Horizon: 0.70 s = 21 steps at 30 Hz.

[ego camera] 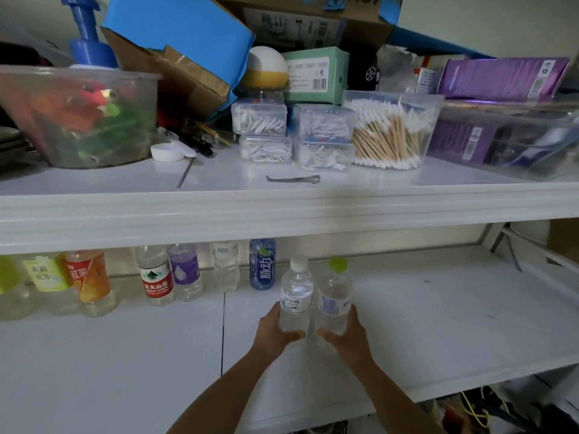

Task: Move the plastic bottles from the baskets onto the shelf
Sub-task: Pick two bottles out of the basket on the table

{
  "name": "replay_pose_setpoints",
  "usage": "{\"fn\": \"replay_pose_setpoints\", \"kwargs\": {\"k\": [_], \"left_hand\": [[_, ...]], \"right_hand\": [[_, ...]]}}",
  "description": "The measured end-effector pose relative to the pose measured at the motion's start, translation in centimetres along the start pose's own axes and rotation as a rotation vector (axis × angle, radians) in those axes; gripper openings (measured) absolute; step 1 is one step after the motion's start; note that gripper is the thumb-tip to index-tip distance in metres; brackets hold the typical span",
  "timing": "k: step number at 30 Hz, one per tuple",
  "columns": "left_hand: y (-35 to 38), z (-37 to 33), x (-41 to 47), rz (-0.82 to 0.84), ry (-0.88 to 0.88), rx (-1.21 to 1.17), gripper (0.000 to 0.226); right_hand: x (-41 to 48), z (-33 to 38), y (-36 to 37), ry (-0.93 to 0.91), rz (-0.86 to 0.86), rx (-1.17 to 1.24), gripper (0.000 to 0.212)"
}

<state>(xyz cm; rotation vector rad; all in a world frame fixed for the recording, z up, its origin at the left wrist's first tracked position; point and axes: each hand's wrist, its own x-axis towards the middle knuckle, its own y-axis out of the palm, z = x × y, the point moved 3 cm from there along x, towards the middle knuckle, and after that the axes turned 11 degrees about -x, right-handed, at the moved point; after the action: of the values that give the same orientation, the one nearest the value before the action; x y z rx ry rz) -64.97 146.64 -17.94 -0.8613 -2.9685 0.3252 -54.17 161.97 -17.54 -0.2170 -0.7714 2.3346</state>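
Bottles (296,300) upright, caps up, one per hand (272,335).

Single head-worn wide-angle view, close to white shelving (282,211), facing forward, slightly downward

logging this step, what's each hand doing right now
Left hand: gripping the white-capped bottle.
Right hand: gripping the green-capped bottle.
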Motion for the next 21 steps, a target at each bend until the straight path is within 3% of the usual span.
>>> {"fn": "replay_pose_setpoints", "kwargs": {"k": [9, 21], "left_hand": [[2.0, -0.7, 3.8, -0.075, -0.001, -0.009, 0.072], [5.0, -1.5, 9.0, -0.295, 0.041, 0.002, 0.069]], "right_hand": [[6.3, -1.9, -1.7, 0.004, -0.018, 0.002, 0.073], [13.9, -2.5, -2.0, -0.119, 0.015, 0.008, 0.067]]}}
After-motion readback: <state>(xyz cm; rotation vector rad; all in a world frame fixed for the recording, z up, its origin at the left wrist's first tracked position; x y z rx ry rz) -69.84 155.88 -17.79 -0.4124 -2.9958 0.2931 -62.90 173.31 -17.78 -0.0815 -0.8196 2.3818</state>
